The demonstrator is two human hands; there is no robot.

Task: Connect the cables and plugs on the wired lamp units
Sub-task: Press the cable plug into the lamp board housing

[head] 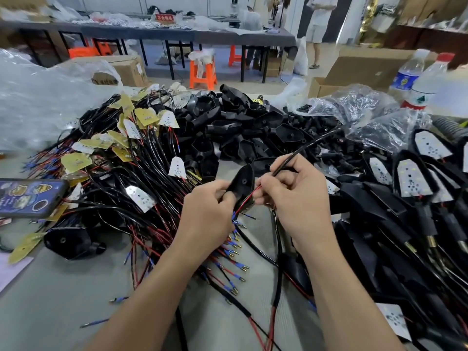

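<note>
My left hand [206, 207] grips a black plastic lamp housing [242, 182], held upright over the grey table [63, 287]. My right hand [293, 193] pinches a black sheathed cable [304, 149] that rises up and to the right. A red wire [249, 197] runs from my right fingers down past the housing to blue-sleeved plug ends [234, 216] below my left hand. A tangle of wired LED boards [141, 198] with black, red and blue leads lies to the left.
A heap of empty black housings [243, 125] sits behind my hands. Assembled lamp units [415, 178] lie on the right. A phone [27, 197] rests at the left edge. Clear plastic bags [367, 115] and water bottles [425, 82] stand at the back right.
</note>
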